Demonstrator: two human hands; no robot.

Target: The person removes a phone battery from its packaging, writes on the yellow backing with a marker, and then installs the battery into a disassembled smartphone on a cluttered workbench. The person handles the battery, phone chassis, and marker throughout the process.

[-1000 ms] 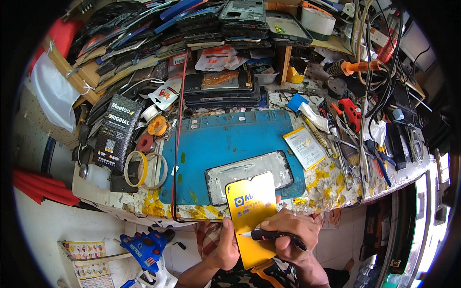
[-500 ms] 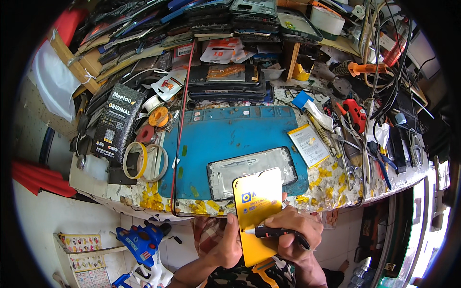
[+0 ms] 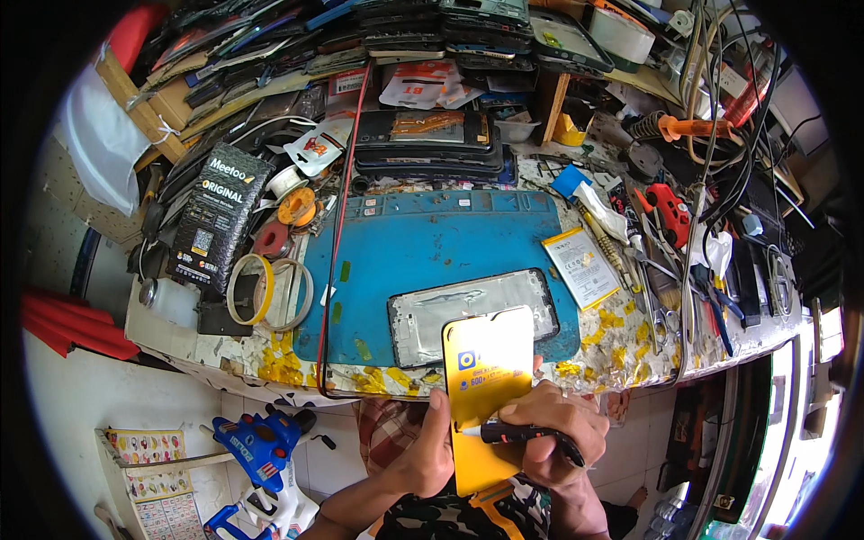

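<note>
In my left hand (image 3: 427, 459) is a phone screen (image 3: 481, 396) covered in yellow film, held upright below the front edge of the bench. My thumb lies along its left edge; the other fingers are mostly hidden. An orange ribbon cable (image 3: 497, 511) hangs from its lower end. My right hand (image 3: 560, 432) is closed round a black pen-shaped tool (image 3: 508, 434), whose pale tip points left, at the screen's left edge. Whether the tip touches cannot be made out. Behind the screen, a phone frame (image 3: 432, 324) lies on the blue mat (image 3: 396, 261), partly covered by the screen.
A phone battery (image 3: 580, 268) lies right of the mat, near pliers (image 3: 715, 301) and other tools. Tape rolls (image 3: 250, 292) and a black package (image 3: 216, 211) stand left. Stacked phones (image 3: 423, 148) line the back. A red cable (image 3: 340, 225) crosses the mat. Yellow scraps (image 3: 288, 364) litter the edge.
The camera view has shifted slightly, and the screen appears a little further right and higher. Both hands keep the same grip, and the tool's tip stays at the screen's left edge.
</note>
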